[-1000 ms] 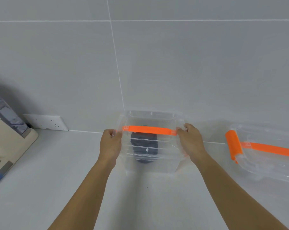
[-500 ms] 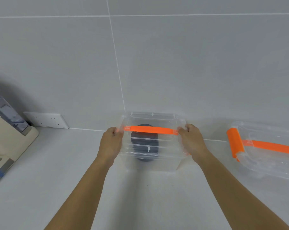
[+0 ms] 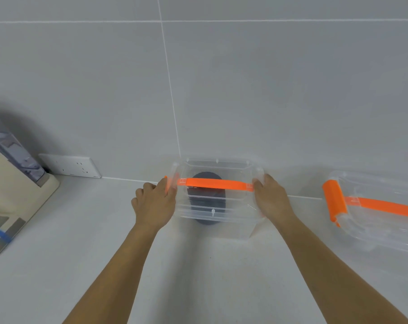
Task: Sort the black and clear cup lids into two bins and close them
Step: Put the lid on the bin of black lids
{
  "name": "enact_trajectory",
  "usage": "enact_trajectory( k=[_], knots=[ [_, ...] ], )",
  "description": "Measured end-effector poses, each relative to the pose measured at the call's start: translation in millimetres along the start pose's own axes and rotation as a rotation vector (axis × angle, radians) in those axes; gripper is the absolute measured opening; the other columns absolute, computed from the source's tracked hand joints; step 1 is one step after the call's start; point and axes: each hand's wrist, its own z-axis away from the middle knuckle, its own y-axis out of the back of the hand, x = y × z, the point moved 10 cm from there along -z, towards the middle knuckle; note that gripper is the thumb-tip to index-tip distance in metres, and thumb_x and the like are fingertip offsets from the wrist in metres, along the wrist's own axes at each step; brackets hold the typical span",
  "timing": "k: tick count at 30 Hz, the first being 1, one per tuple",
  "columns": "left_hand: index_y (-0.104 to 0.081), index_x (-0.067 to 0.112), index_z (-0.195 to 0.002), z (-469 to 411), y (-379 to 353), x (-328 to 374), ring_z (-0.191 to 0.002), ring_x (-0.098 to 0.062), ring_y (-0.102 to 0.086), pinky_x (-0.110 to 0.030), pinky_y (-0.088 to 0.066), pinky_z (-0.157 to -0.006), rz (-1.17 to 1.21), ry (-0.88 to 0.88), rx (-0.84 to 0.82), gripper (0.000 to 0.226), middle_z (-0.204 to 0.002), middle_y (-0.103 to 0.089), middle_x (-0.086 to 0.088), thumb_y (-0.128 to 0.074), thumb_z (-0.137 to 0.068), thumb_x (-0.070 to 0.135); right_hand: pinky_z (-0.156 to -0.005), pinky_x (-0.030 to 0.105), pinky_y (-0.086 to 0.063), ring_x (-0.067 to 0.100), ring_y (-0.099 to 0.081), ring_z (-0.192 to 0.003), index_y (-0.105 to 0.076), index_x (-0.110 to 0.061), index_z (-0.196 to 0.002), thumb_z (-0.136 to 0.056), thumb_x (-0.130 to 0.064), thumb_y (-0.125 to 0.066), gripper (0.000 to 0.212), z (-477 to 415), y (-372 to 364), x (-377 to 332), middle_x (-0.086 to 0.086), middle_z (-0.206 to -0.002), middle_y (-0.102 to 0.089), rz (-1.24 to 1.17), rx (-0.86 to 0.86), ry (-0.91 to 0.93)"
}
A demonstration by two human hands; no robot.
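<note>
1. I have the clear bin (image 3: 216, 220) square in front of me on the white counter (image 3: 58, 265), close to the tiled wall (image 3: 268, 90), so both arms reach its short ends evenly.
2. The black cup lids (image 3: 207, 199) sit inside as a dark stack, seen through the clear cover and the near wall. That colour looks sorted, so I judge the step in hand to be shutting this bin.
3. My left hand (image 3: 155, 205) lies against the bin's left end, fingers curled over the rim at the orange latch (image 3: 166, 183), of which only a sliver shows. It seems to be pressing the clip home; I cannot tell whether the clip has caught.
4. My right hand (image 3: 272, 202) cups the right end, fingers wrapped around the upper corner, pressing on the plastic. I hold it there to brace the bin so the left-hand push does not slide it.
5. The orange handle (image 3: 214, 183) lies flat across the top between my hands, out of the way.
6. The second bin (image 3: 373, 218) stands well apart to my right, partly out of view, with its orange clip (image 3: 334, 199) showing on its left end. I cannot make out the clear lids inside it.
7. A wall socket (image 3: 69, 166) and a beige appliance (image 3: 16, 199) stay clear on my left.
</note>
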Motion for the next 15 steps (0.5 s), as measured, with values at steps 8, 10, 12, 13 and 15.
enact_trajectory(
  k=[8,10,12,13,15],
  knots=[
    [-0.033,0.02,-0.142,2.3,-12.8,-17.6,-0.126,-0.033,-0.041,-0.048,-0.034,-0.105,0.435,0.205,-0.105,0.076,-0.14,-0.041,-0.014,-0.053,-0.081,0.06,-0.081,0.041,-0.043,0.033,-0.054,-0.1,-0.055,-0.004,-0.109,-0.09,-0.035,-0.046,0.038,2.5,16.8,0.2,0.014,-0.105,-0.055,0.054,0.127,0.049],
    [-0.024,0.012,-0.145,4.8,-22.1,-27.3,-0.129,-0.035,-0.04,-0.048,-0.033,-0.106,0.684,0.36,-0.188,0.093,-0.145,-0.039,-0.014,-0.063,-0.075,0.058,-0.093,0.043,-0.042,0.032,-0.049,-0.114,-0.048,-0.004,-0.126,-0.084,-0.041,-0.056,0.057,6.2,24.8,10.2,0.014,-0.122,-0.05,-0.036,0.189,-0.006],
    [-0.042,0.006,-0.136,8.5,-32.3,-31.7,-0.119,-0.035,-0.05,-0.044,-0.039,-0.1,0.806,0.456,-0.313,0.079,-0.134,-0.052,-0.014,-0.064,-0.077,0.054,-0.092,0.041,-0.042,0.031,-0.049,-0.115,-0.039,-0.005,-0.133,-0.078,-0.049,-0.063,0.075,9.9,19.5,30.9,0.013,-0.127,-0.047,-0.2,0.138,-0.161],
    [-0.054,0.006,-0.124,10.4,-34.7,-31.3,-0.111,-0.033,-0.056,-0.042,-0.044,-0.094,0.825,0.459,-0.352,0.067,-0.123,-0.06,-0.014,-0.063,-0.077,0.054,-0.084,0.038,-0.043,0.03,-0.052,-0.108,-0.039,-0.005,-0.132,-0.075,-0.053,-0.064,0.078,13.4,10.9,40.4,0.012,-0.123,-0.049,-0.305,0.071,-0.242],
    [-0.062,0.006,-0.106,10.4,-32.6,-28.8,-0.094,-0.027,-0.06,-0.037,-0.05,-0.08,0.842,0.422,-0.316,0.051,-0.102,-0.065,-0.01,-0.063,-0.08,0.05,-0.072,0.036,-0.046,0.023,-0.056,-0.084,-0.048,-0.007,-0.118,-0.072,-0.054,-0.067,0.069,21.6,-8.3,48.9,0.009,-0.104,-0.058,-0.503,-0.069,-0.345]
  ],
)
